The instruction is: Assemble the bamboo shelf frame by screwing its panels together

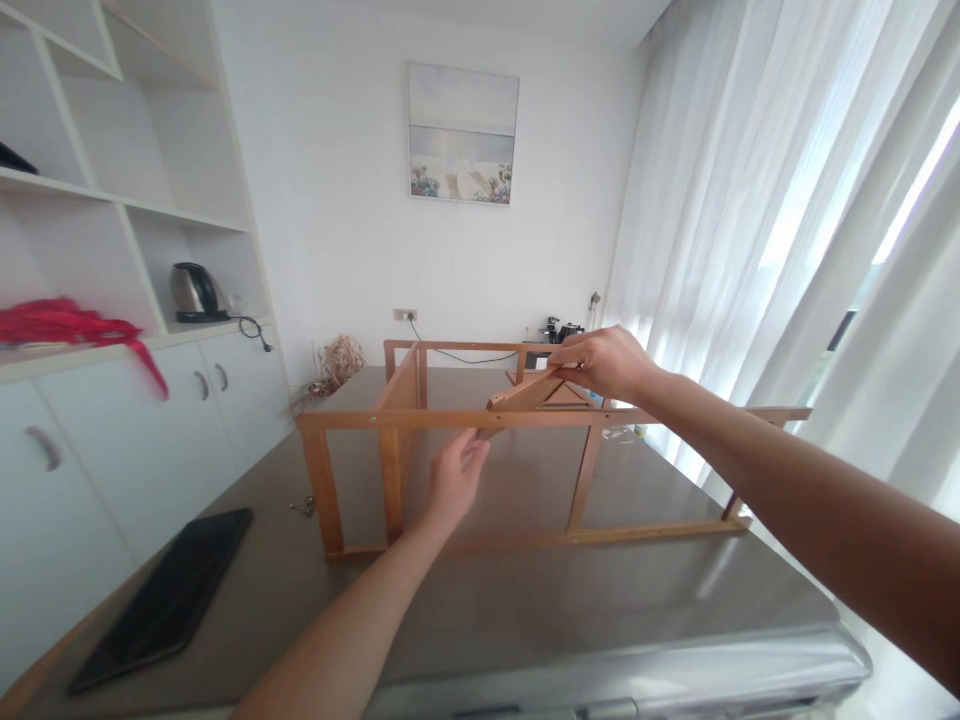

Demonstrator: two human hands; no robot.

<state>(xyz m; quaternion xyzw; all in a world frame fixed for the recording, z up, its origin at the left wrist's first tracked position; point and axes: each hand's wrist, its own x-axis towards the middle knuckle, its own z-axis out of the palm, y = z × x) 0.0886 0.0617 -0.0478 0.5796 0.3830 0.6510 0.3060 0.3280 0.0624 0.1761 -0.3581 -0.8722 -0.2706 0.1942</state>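
A partly built wooden frame (352,421) of light brown slats stands on the grey table (600,590). My right hand (604,362) is closed on the far end of a loose wooden slat (521,396) that slants down toward the frame's front top rail. My left hand (454,478) reaches up from below and grips the slat's near, lower end just behind that rail, fingers curled round it.
A black tablet (169,596) lies near the table's left front edge. Small metal hardware (304,506) sits by the frame's left leg. White cabinets with an electric kettle (193,292) and red cloth (60,322) line the left wall; sheer curtains (787,220) hang on the right.
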